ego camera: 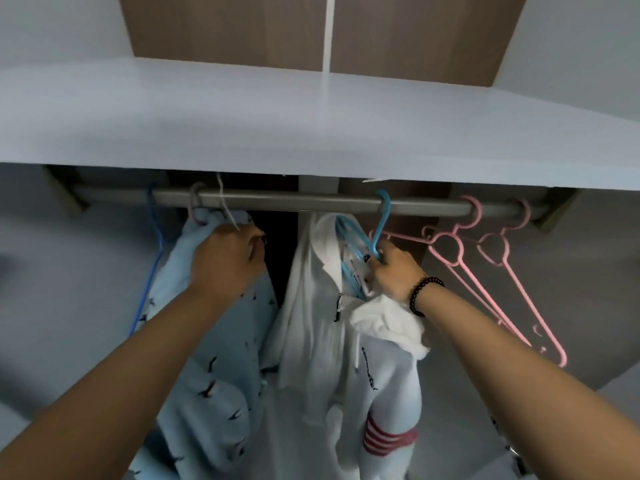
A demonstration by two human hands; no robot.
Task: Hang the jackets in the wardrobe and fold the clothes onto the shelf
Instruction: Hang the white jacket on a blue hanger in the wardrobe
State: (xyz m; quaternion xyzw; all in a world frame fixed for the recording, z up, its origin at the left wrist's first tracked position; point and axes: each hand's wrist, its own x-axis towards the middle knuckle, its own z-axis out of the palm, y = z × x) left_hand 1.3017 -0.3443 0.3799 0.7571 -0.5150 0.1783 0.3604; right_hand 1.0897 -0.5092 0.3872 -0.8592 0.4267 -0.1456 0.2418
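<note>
Under the white wardrobe shelf (311,133), a white zip-up hooded jacket with red sleeve stripes (322,341) hangs from a blue plastic hanger (379,230) hooked over the grey metal rail (277,200). The right hand (391,271) has its grip clenched around the hanger's neck, and the left hand (225,258) grasps the collar of a pale blue bird-print jacket (214,368) hanging just beside it. Both garments look soft, light and floppy, liable to slide off a shoulder, so the stiff hanger neck seems the surest hold.

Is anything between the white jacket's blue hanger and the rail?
Nothing visible. The blue hanger already hooks over the rail, right hand gripping its neck; the white jacket hangs below.
</note>
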